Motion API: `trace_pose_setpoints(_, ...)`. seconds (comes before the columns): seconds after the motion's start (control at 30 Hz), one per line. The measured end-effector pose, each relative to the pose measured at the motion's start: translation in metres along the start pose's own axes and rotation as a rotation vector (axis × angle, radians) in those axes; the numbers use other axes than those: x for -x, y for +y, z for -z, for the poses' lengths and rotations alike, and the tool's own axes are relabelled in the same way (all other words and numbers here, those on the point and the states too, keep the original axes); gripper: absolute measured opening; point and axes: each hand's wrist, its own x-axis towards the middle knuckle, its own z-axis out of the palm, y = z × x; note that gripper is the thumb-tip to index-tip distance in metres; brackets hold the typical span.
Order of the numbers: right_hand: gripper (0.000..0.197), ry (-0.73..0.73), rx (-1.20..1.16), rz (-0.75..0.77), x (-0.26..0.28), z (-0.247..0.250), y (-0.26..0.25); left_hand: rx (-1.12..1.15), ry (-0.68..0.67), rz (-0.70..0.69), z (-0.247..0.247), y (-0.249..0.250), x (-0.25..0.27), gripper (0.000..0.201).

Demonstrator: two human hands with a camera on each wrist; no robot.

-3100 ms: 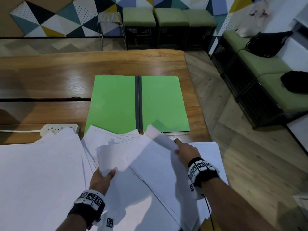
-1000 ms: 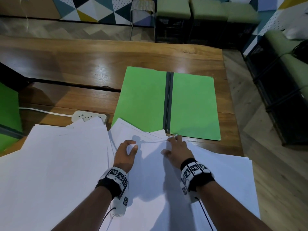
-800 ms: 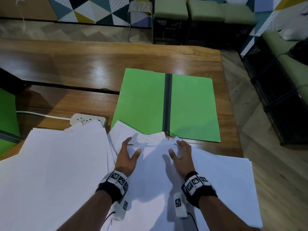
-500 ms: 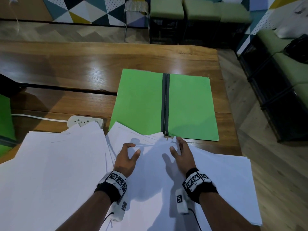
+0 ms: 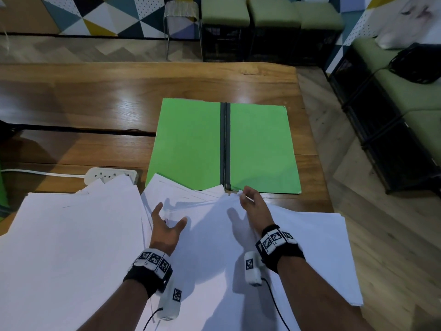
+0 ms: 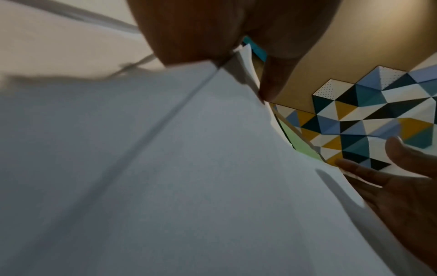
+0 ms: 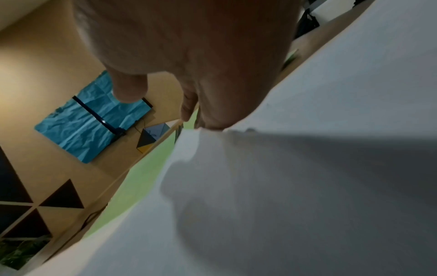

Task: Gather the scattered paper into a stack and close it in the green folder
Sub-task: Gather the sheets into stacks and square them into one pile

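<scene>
The green folder point(image 5: 191, 144) lies open and flat on the wooden table point(image 5: 95, 96), its dark spine toward me. White paper point(image 5: 71, 247) is spread loosely across the near table and overlaps the folder's near edge. My left hand point(image 5: 167, 223) is over the middle sheets, thumb and forefinger spread. In the left wrist view a raised sheet edge point(image 6: 243, 56) runs up between the left thumb and fingers. My right hand point(image 5: 250, 204) rests at the far corner of the sheets by the spine. Its fingers point(image 7: 189, 110) lie at the paper's edge and its thumb is off the paper.
A white power strip point(image 5: 112, 175) with its cable sits left of the folder, partly under paper. The table's right edge point(image 5: 317, 163) drops to the floor. Green-cushioned stools point(image 5: 224, 10) and a bench holding a black bag point(image 5: 417, 63) stand beyond.
The left hand's curled fingers have spread, and a sheet edge now rises between thumb and forefinger. The right hand slid forward to the sheets' far corner by the folder spine.
</scene>
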Motion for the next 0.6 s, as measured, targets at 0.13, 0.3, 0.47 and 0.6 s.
trace_pose_setpoints(0.13,0.048,0.106,0.636,0.028,-0.005,0.064,0.019,-0.082,-0.057,-0.051,0.006,-0.013,0.009,0.046)
trace_pose_setpoints(0.3,0.067,0.027,1.178,0.022,0.016,0.124,0.036,-0.057,-0.097,-0.047,0.004,-0.018,0.030,0.028)
trace_pose_setpoints(0.47,0.077,-0.059,1.306,0.005,0.015,0.144,0.030,-0.065,-0.104,-0.052,-0.002,-0.020,0.052,0.032)
trace_pose_setpoints(0.6,0.078,-0.095,1.314,-0.040,0.021,0.146,0.030,-0.081,-0.094,-0.051,-0.004,-0.023,0.055,0.039)
